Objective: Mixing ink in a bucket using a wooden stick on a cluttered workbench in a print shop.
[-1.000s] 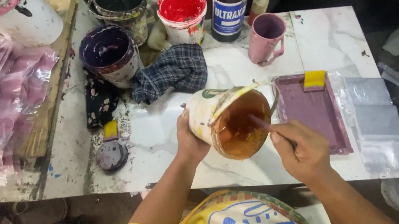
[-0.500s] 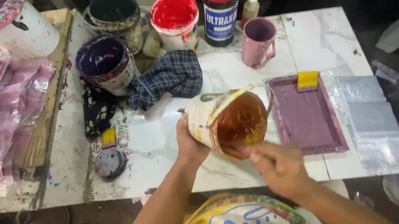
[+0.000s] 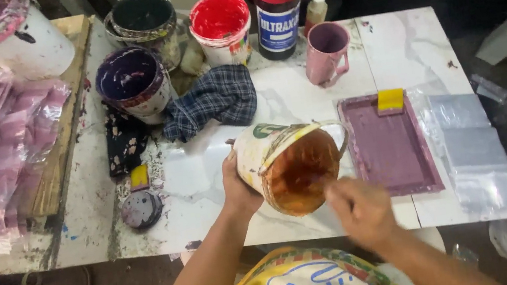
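Left hand (image 3: 238, 188) grips tilted paint bucket (image 3: 287, 164) by its wall | right hand (image 3: 360, 208) blurred at rim, grip unclear | bucket looks weighty, slick with orange-brown paint; wall-and-base hold seems safest

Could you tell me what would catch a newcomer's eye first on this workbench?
At the table's near edge, the left hand tilts a white bucket coated inside with orange-brown paint, while the blurred right hand reaches toward its mouth. Right of it lies a purple tray with a yellow scraper; at the back stands a bright red paint bucket.
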